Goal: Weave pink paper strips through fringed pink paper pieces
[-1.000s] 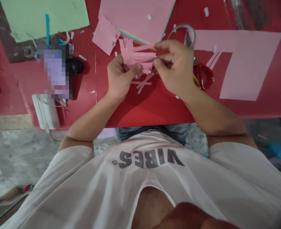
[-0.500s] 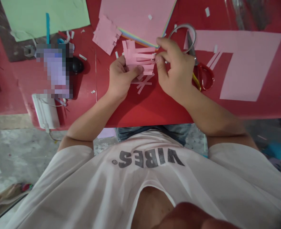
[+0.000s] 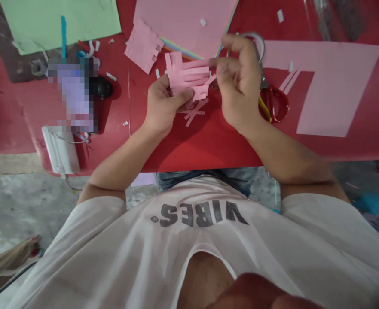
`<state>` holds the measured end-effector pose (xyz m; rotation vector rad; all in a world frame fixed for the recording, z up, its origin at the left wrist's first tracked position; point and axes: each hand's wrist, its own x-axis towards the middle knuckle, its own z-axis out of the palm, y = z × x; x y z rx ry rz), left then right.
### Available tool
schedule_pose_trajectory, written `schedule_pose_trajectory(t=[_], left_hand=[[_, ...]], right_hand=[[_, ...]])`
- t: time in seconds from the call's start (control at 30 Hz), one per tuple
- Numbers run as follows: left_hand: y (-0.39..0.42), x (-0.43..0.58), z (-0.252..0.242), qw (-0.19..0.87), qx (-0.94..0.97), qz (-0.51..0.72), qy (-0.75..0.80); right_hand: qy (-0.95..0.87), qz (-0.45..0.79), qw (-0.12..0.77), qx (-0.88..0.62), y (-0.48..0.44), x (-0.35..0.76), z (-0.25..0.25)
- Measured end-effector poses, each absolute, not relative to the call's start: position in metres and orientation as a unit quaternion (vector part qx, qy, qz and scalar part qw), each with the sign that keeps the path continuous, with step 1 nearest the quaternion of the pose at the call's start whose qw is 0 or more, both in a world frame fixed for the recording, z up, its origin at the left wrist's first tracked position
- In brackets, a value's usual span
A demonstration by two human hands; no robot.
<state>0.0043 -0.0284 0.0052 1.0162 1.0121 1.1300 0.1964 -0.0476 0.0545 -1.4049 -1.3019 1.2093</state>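
Observation:
A small piece of woven pink paper strips (image 3: 189, 75) is pinched between the thumb and fingers of my left hand (image 3: 162, 103). Its loose strip ends point right, and one lower strip sticks up at a slant. My right hand (image 3: 241, 81) is at those ends, its fingers apart and one fingertip at the end of the top strip. Below the woven piece, several loose pink strips (image 3: 194, 112) lie crossed on the red table. Another pink woven square (image 3: 143, 46) rests up and left of my hands.
Scissors (image 3: 278, 105) with red and yellow handles and a tape roll (image 3: 258, 45) lie beside my right hand. Farther right is a cut pink sheet (image 3: 329, 94). A stack of coloured paper (image 3: 186, 21) is ahead; a black mouse (image 3: 104, 88) and a white power bank-like box (image 3: 60, 150) are left.
My right hand has shifted slightly right and its fingers have spread. One lower strip end now slants upward. My left hand keeps its hold on the woven paper.

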Motion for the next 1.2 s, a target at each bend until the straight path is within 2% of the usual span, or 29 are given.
schedule_pose_trajectory(t=[0.07, 0.13, 0.43, 0.83, 1.2], left_hand=[[-0.026, 0.004, 0.001, 0.611, 0.431, 0.497, 0.440], [-0.024, 0.003, -0.001, 0.607, 0.430, 0.501, 0.443], [-0.028, 0.005, 0.003, 0.625, 0.417, 0.501, 0.430], [-0.028, 0.001, 0.006, 0.627, 0.399, 0.514, 0.429], [-0.028, 0.000, 0.008, 0.632, 0.408, 0.502, 0.426]], right_hand=[[-0.533, 0.409, 0.473, -0.570, -0.044, 0.196, 0.049], [-0.551, 0.371, 0.481, -0.572, -0.041, 0.196, 0.044], [-0.571, 0.380, 0.454, -0.568, -0.044, 0.193, 0.053], [-0.542, 0.436, 0.519, -0.497, -0.039, 0.193, 0.042], [-0.530, 0.447, 0.513, -0.507, -0.033, 0.194, 0.032]])
